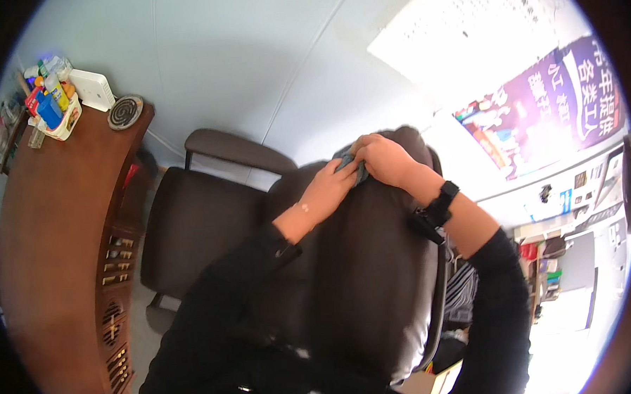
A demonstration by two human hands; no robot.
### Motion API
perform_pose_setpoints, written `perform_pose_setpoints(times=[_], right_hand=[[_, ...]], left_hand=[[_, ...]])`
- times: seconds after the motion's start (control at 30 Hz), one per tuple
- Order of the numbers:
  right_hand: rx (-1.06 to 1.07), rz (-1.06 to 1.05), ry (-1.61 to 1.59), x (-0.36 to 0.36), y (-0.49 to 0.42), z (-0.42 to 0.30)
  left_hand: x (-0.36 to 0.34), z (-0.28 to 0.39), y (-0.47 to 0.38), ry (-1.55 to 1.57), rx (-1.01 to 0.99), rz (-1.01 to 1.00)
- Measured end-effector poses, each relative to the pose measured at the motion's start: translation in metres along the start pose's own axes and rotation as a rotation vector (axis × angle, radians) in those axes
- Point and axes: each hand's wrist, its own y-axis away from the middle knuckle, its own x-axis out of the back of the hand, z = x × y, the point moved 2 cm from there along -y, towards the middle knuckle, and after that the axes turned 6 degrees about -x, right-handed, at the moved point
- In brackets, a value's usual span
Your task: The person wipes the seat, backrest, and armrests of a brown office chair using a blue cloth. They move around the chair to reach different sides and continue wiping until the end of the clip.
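A grey-blue cloth (361,174) is bunched between both hands at the far part of the chair's backrest. My left hand (331,181) presses on it from the left, fingers bent over its edge. From the right, my right hand (381,157) grips the same cloth; a black band with a dark device sits on that wrist. Beneath them, the dark brown leather office chair (361,279) shows its padded backrest. The seat (200,223) spreads to the left, with one armrest (234,147) beside the wall. My hands cover much of the cloth.
On the left stands a brown wooden desk (52,208). It carries a tub of bottles (61,123), a white router-like box (91,89) and a mosquito coil on a round dish (126,112). A pale wall (225,69) rises beyond the chair; a printed poster (549,107) is at right.
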Motion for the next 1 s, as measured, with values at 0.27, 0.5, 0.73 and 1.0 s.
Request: perform_pose_setpoints(times=[0.27, 0.5, 0.73, 1.0], right_hand=[[-0.290, 0.049, 0.141, -0.013, -0.018, 0.028], [0.080, -0.354, 0.231, -0.022, 0.060, -0.080], [0.310, -0.597, -0.065, -0.025, 0.082, -0.124], [-0.114, -0.241, 0.318, -0.031, -0.035, -0.034]], left_hand=[[-0.005, -0.031, -0.039, 0.435, 0.137, -0.046], [0.028, 0.044, 0.073, 0.690, 0.050, -0.029], [0.050, 0.116, 0.144, 0.666, 0.068, 0.130], [-0.039, -0.020, 0.043, 0.343, 0.055, 0.101]])
